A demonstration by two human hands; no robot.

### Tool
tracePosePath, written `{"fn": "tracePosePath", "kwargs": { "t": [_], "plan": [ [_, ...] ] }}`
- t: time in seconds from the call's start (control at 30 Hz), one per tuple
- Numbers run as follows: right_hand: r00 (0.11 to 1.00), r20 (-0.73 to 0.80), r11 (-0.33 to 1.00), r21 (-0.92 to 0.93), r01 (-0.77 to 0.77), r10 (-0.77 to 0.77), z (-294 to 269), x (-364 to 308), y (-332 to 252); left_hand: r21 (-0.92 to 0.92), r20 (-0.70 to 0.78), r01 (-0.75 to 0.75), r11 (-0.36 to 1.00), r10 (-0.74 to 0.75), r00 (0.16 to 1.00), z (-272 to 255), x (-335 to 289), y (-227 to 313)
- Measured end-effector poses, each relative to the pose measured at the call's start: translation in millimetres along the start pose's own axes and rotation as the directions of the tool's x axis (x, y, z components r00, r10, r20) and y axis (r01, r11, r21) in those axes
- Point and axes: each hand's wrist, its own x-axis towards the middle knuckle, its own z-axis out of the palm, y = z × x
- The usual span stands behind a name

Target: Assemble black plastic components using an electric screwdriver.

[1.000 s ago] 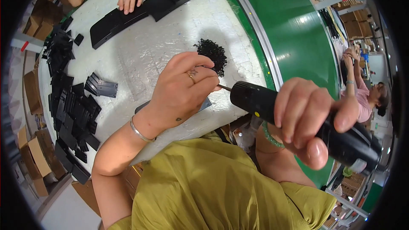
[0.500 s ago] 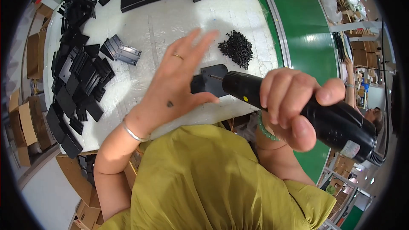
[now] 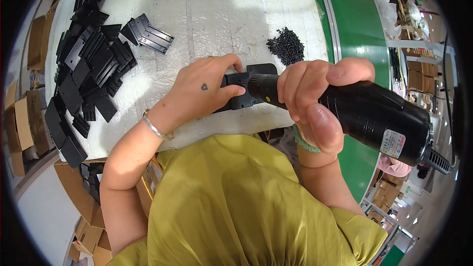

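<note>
Left hand (image 3: 199, 93) steadies black part (image 3: 244, 88); right hand (image 3: 313, 103) grips electric screwdriver (image 3: 374, 116).

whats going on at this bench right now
A person in a yellow-green top is working at a white foam-covered table. Their right hand grips a black electric screwdriver, its nose pointed at a small black plastic part that the left hand pins against the table. A heap of small black screws lies just beyond, a big pile of flat black plastic pieces sits to the left, and a green conveyor belt runs along the right.
</note>
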Motion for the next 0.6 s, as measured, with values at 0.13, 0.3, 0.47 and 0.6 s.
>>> {"fn": "tracePosePath", "kwargs": {
  "t": [0.13, 0.3, 0.47, 0.6],
  "plan": [
    [0.995, 0.027, 0.978, -0.189, -0.088, 0.095, 3, 3, -4, -0.021, 0.006, 0.038, 0.999, -0.038, 0.999, 1, 0, 2],
    [0.988, -0.043, 0.969, -0.196, -0.152, 0.147, 16, 8, -2, -0.015, 0.008, 0.053, 0.998, -0.053, 0.999, 1, 0, 3],
    [0.988, 0.029, 0.957, -0.255, -0.140, 0.153, 17, 10, 2, -0.001, -0.043, 0.042, 0.999, -0.042, 0.998, 2, -3, 1],
    [0.987, 0.019, 0.958, -0.245, -0.152, 0.161, 18, 11, 4, -0.019, -0.030, 0.058, 0.998, -0.059, 0.998, 2, -2, 0]
  ]
}}
